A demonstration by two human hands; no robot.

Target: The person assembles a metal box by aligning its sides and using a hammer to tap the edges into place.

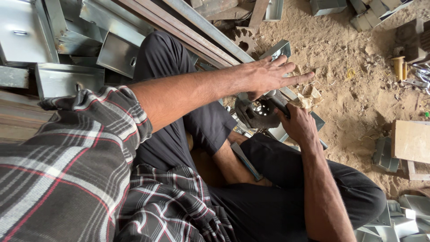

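Observation:
I sit on sandy ground with dark trousers and a plaid shirt. My left hand reaches across with fingers spread, palm down on a short galvanized metal channel that lies on the ground. Just below it, my right hand grips the body of a dark angle grinder. The grinder's round guard and shiny hub face up, close under my left palm. The channel's middle is hidden by the grinder and both hands.
Stacked galvanized channels and long steel bars lie at the upper left, with a rusty gear beside them. A flat blue-grey tool rests between my legs. A wooden board, yellow plastic piece and metal offcuts sit right.

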